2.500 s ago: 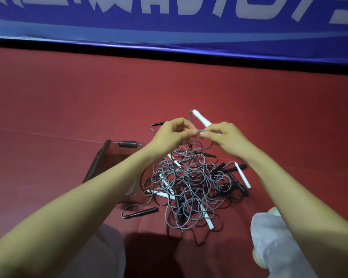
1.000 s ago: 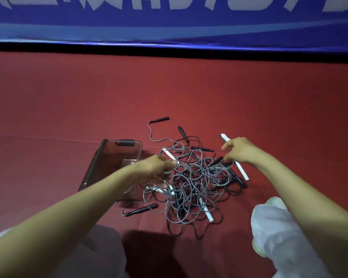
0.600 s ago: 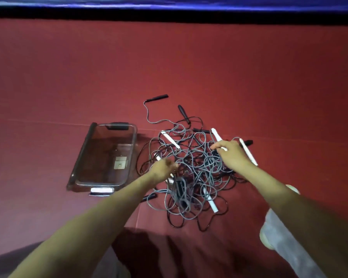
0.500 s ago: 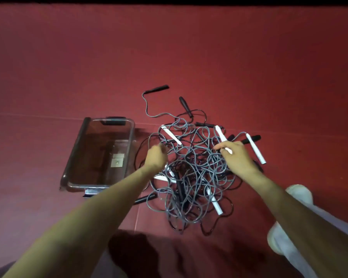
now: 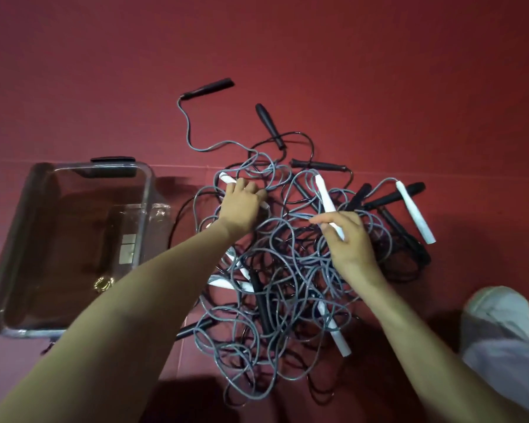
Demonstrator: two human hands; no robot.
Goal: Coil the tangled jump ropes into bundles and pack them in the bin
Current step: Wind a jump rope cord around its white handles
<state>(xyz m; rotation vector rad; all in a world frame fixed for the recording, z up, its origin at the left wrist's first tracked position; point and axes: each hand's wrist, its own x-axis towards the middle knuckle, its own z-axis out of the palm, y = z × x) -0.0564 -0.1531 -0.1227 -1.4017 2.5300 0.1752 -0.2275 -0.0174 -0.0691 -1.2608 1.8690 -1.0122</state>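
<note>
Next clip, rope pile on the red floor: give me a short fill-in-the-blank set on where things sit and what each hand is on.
1. The clear bin sits to the ____ of the tangled jump ropes.
2. The bin holds ____ coiled bundles so far.
3. The right hand is on a handle coloured ____.
4. The left hand rests on a ____ handle at the pile's near-bin edge.

Missing words: left; no; white; white

The bin [image 5: 148,190] seems open and unobstructed; tangled ropes [image 5: 275,270] crowd the floor [image 5: 379,71] beside it.
</note>
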